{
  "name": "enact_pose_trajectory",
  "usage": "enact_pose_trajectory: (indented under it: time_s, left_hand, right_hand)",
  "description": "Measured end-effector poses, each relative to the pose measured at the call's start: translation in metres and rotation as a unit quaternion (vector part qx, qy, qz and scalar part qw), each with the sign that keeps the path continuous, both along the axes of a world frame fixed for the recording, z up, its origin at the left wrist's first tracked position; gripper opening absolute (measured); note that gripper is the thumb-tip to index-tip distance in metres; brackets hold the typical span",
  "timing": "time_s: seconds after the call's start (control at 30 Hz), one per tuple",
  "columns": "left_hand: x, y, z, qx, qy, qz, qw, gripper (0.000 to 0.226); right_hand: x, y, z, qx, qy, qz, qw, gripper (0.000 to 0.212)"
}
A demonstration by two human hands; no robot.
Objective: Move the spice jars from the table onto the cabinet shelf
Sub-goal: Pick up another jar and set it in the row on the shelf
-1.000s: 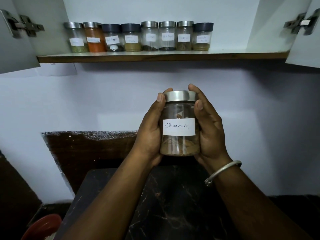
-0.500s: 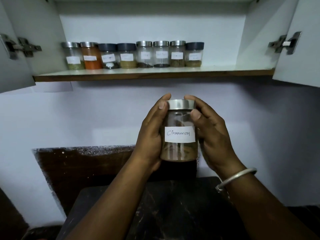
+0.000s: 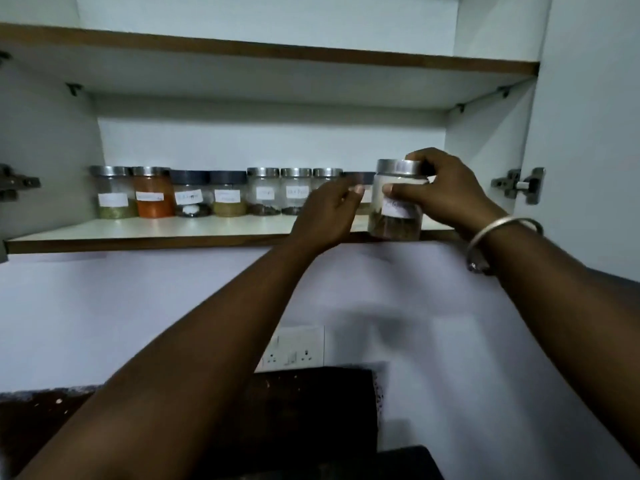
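Observation:
My right hand [image 3: 446, 190] grips the cinnamon jar [image 3: 396, 206], a clear jar with a steel lid and a white label, at the front edge of the cabinet shelf [image 3: 145, 233], right of the row. My left hand [image 3: 329, 213] is just left of the jar, fingers loose and apart, no longer holding it. Several labelled spice jars [image 3: 188, 194] stand in a row along the shelf; my left hand hides the rightmost ones in part.
An upper shelf [image 3: 277, 51] spans above. Cabinet side walls and door hinges [image 3: 519, 183] flank the opening. A wall socket plate [image 3: 294, 349] sits below, above a dark counter [image 3: 311, 410].
Both hands rose from chest height to the shelf with the cinnamon jar. My left hand has come off the jar; my right hand now holds it alone at the shelf edge.

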State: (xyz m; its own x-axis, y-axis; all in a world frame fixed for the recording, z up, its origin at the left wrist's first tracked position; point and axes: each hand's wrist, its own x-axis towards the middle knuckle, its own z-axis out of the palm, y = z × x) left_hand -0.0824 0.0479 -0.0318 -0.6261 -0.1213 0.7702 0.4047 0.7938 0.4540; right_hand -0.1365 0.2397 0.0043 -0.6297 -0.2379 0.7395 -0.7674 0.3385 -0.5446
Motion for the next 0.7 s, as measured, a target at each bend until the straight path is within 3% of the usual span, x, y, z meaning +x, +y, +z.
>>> enact_pose_trajectory:
  time_s: [0.07,0.13,0.2,0.33,0.7]
  left_hand:
    - [-0.023,-0.02,0.007,-0.151,-0.061,0.13,0.978,0.041]
    - [-0.041,-0.035,0.006,-0.239,-0.127,0.21,0.939,0.043]
    - [-0.051,-0.04,-0.001,-0.229,-0.166,0.194,0.939,0.045]
    - [-0.066,-0.051,-0.004,-0.202,-0.157,0.156,0.954,0.037]
    - [-0.078,-0.055,-0.008,-0.199,-0.167,0.137,0.956,0.028]
  right_hand:
    - [-0.039,-0.008,0.021,0.025,0.013,-0.047,0.998,0.057]
    - [-0.08,-0.019,0.035,0.046,0.006,-0.076,0.996,0.059]
    - [-0.119,-0.028,0.037,0.066,-0.022,-0.103,0.992,0.059]
    - [-0.187,-0.054,0.029,0.118,-0.075,-0.145,0.98,0.055]
    - [-0.266,-0.096,0.025,0.11,-0.12,-0.116,0.98,0.057]
